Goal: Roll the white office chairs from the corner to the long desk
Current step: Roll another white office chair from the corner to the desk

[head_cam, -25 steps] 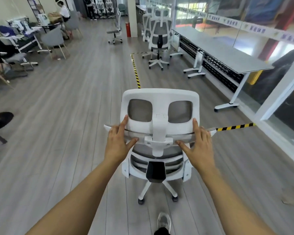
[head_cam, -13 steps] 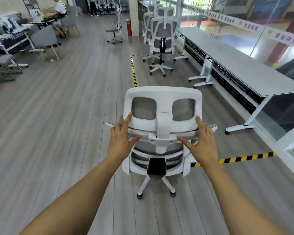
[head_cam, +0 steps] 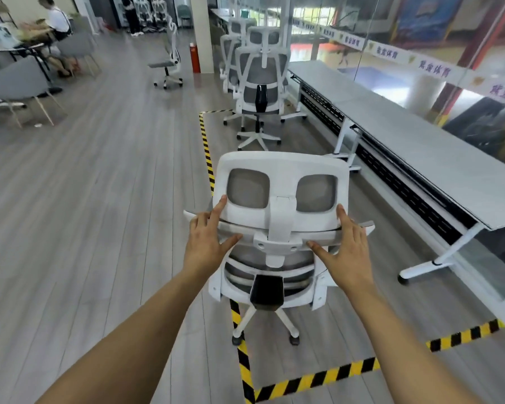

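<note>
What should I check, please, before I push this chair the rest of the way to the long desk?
1. Hands on the chair: ok. The left hand and right hand press on the backrest bar of the white office chair.
2. Path straight ahead: not ok. Parked chairs stand in line; probably steer right.
3. Room at the long desk: ok. Bare floor lies between the chair and the desk foot.
4. Casters rolling freely: cannot tell. One caster sits at the striped floor tape.
5. Seat and armrests: cannot tell, hidden behind the backrest.
</note>
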`<state>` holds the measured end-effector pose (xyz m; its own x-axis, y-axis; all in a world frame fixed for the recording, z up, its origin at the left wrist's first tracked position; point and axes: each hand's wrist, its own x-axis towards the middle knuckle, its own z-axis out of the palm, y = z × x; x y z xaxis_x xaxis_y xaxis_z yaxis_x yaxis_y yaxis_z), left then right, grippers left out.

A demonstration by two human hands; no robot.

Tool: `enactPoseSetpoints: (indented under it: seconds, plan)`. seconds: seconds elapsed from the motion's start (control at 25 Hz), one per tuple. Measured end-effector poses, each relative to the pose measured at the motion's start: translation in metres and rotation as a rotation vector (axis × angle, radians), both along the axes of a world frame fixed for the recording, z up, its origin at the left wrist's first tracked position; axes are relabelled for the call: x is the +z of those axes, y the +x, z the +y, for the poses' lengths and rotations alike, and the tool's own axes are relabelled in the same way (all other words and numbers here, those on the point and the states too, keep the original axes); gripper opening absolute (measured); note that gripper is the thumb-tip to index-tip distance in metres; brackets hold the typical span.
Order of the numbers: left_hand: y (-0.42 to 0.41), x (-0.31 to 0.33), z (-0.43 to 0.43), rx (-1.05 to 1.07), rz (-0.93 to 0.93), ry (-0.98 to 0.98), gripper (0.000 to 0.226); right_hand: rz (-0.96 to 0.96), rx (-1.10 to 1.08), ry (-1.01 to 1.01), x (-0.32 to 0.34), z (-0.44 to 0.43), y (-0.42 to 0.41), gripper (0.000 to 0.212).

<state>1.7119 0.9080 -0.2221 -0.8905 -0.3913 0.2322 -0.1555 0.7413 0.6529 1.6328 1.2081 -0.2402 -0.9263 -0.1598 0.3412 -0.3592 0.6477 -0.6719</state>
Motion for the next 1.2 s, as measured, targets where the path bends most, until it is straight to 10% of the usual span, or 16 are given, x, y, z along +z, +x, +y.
enactPoseSetpoints:
  seconds: [1.2]
  plan:
    - [-0.960, 0.010, -0.278, -0.049, -0.006, 0.006, 0.092, -0.048, -0.027, 0.011, 0.009, -0.276, -0.959, 0.100]
